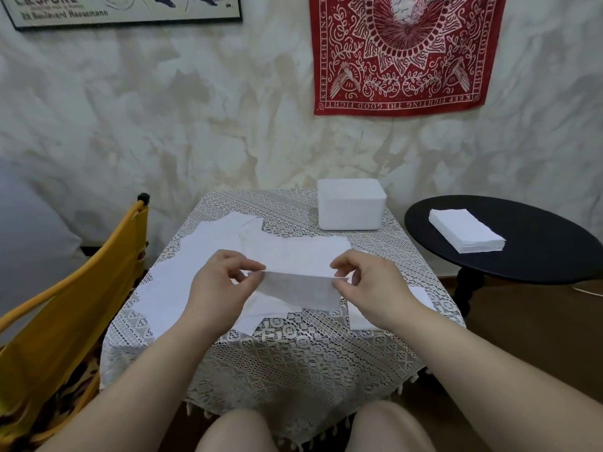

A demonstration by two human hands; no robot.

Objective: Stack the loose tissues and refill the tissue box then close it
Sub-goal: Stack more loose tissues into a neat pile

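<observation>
Nearest, two bare knees are seen at the bottom edge, just before a small table [293,370] draped in a cream lace cloth [326,380] whose fringe hangs down the front. Above the cloth one tissue [301,290] is held stretched between both hands: its left top corner is pinched by the left hand [225,285] and its right top corner by the right hand [368,282], thumb against forefinger on each, the other fingers loosely curled. Beneath and behind the held sheet, loose tissues [182,272] are spread overlapping across the left and middle of the cloth; their number cannot be told. One small stack [360,316] is partly hidden under the right wrist, near the table's right edge. At the far right corner of the table one white box [350,203] is set; whether it is lidded cannot be told. One yellow chair [68,295] is placed at the left, close beside the table. To the right one round black table [538,256] is seen, and on it one neat pile [466,231] of tissues. Farthest, a mottled off-white wall [163,109] is hung with one framed poster [124,11] at the top left and one red patterned cloth [404,53] at the right.
</observation>
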